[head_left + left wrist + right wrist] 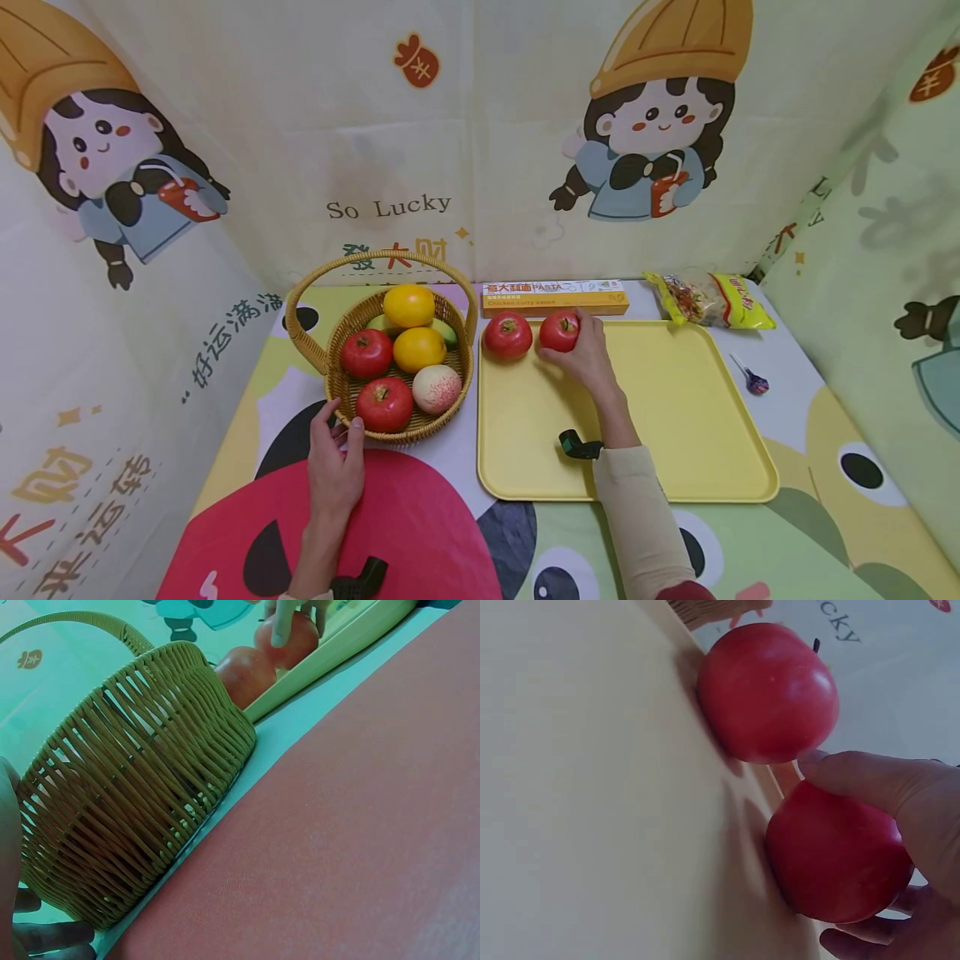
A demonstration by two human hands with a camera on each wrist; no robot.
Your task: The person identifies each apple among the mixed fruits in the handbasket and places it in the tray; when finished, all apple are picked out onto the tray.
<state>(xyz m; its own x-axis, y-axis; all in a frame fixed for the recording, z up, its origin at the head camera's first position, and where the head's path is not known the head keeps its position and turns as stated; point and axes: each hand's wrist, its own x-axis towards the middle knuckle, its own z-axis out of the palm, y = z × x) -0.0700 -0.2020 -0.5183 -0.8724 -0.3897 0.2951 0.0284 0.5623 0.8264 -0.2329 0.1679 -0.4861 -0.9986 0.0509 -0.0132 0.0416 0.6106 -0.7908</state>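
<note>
My right hand [585, 354] holds a red apple [558, 332] over the back left corner of the yellow tray [675, 417]. In the right wrist view the thumb lies along one side of this apple [840, 855] and the fingers curl behind it. A second red apple [507, 336] sits just left of it on the tray. My left hand [335, 467] rests with spread fingers against the near left side of the wicker basket [405, 435]. In the basket are two red apples [385, 405], two yellow fruits [408, 306], a pinkish-white peach [437, 389] and something green, partly hidden.
Behind the tray lies a pasta box [555, 300]. A yellow snack packet [708, 302] stands at the back right, with a lollipop [756, 382] nearer on the cloth. The basket's tall handle [382, 254] arches over its back. Printed curtains enclose the table.
</note>
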